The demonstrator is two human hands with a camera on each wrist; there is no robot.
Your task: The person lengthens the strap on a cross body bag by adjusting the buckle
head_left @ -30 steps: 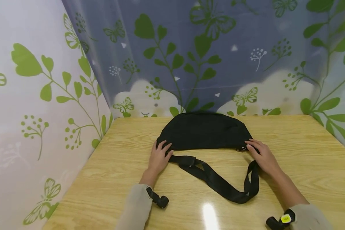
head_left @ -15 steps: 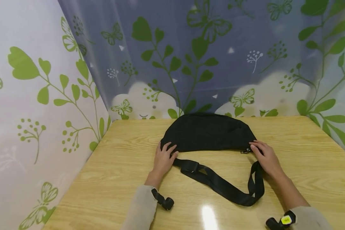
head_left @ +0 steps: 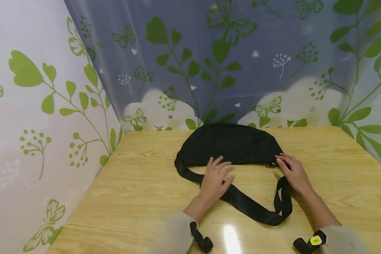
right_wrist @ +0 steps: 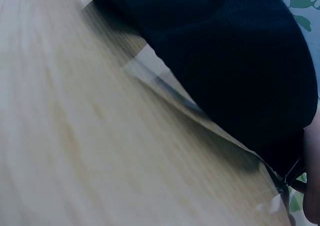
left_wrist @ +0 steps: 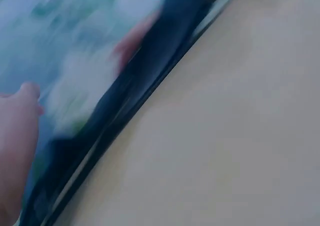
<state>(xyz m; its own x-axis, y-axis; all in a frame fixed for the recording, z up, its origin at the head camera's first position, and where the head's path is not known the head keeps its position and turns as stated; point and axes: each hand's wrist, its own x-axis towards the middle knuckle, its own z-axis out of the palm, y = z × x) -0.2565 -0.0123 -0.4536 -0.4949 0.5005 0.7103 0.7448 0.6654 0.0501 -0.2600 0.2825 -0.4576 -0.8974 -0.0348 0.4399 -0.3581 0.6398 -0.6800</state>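
A black waist bag [head_left: 231,144] stands at the back of the wooden table, its curved top towards the curtain. Its black strap [head_left: 254,206] loops out in front. My left hand [head_left: 214,180] is over the left part of the strap, fingers spread and relaxed, fingertips overlapping the bag's lower edge; it hides the strap's buckle. My right hand [head_left: 293,173] holds the bag's right corner between thumb and fingers, beside the zipper pull [head_left: 271,165]. In the left wrist view the left hand [left_wrist: 17,151] is blurred beside the bag.
The wooden table [head_left: 130,197] has a bright light reflection near its front. Behind it hangs a blue curtain [head_left: 184,70] with leaves and butterflies, and a pale patterned curtain [head_left: 60,141] stands along the left side.
My left hand has let go of the bag's left corner and moved right over the strap, uncovering the strap's left end. The right hand stays at the right corner.
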